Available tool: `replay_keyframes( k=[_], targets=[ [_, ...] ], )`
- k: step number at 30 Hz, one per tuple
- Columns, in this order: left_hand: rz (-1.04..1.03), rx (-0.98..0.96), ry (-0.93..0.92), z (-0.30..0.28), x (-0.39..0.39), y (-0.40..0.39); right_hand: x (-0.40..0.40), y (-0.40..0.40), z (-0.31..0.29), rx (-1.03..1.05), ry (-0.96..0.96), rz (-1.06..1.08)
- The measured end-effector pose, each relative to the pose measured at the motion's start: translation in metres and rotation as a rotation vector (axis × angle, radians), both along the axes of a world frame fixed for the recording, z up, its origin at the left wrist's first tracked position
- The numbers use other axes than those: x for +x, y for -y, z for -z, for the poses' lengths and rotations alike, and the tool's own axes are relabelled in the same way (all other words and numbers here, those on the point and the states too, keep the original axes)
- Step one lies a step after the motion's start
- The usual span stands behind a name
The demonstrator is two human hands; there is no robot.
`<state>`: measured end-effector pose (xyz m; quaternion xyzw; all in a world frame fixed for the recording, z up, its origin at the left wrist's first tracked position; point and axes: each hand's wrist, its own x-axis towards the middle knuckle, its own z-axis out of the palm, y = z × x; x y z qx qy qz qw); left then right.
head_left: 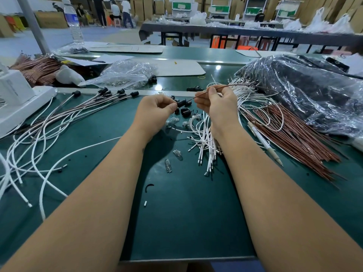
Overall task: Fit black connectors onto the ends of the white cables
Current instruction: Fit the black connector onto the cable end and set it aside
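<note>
My left hand [157,108] pinches a black connector [182,103] just above the green table [186,213]. My right hand [216,101] pinches a thin brown wire [235,86] whose near end points at the connector; the wire arcs off to the right. Loose black connectors [185,111] lie on the table just below the held one. A bundle of white cables [206,146] lies under my right wrist. To the left lie cables with black connectors fitted [110,94] on their ends.
A pile of brown wires [290,138] and a pen [265,143] lie to the right, a plastic-wrapped black bundle [314,91] behind them. Clear glass bulbs [168,165] are scattered mid-table. A white box [17,95], a clear plastic bag [125,73] and a water bottle [73,22] stand at the left.
</note>
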<state>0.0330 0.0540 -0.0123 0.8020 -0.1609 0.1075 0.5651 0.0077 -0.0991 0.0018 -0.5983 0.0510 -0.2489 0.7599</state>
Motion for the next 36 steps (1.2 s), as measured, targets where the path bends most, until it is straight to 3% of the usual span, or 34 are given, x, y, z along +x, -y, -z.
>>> replay_keyframes(
  k=[4, 9, 15, 19, 22, 26, 32, 36],
  targets=[
    [0.0, -0.048, -0.028, -0.001, 0.001, -0.001, 0.002, -0.002, 0.002, -0.123, -0.038, -0.046],
    [0.001, -0.049, -0.008, -0.001, 0.0, 0.0, 0.002, -0.005, 0.005, -0.438, -0.111, -0.092],
    [-0.006, -0.037, 0.014, -0.002, -0.001, 0.0, -0.004, -0.005, -0.001, -0.213, -0.108, -0.125],
    [0.057, -0.051, 0.054, -0.007, -0.006, 0.002, -0.006, -0.009, -0.002, -0.391, -0.135, -0.189],
    [0.079, -0.041, 0.042, -0.01, -0.009, 0.002, -0.007, -0.008, -0.002, -0.393, -0.113, -0.203],
    [0.068, 0.122, 0.13, -0.015, -0.008, -0.001, -0.006, -0.007, 0.0, -0.375, -0.045, -0.175],
    [-0.147, 0.556, 0.243, -0.014, 0.002, -0.025, -0.004, 0.004, -0.002, 0.006, -0.071, -0.057],
    [-0.281, 0.627, 0.197, -0.012, 0.002, -0.027, -0.004, 0.002, -0.002, -0.052, -0.07, -0.11]
  ],
)
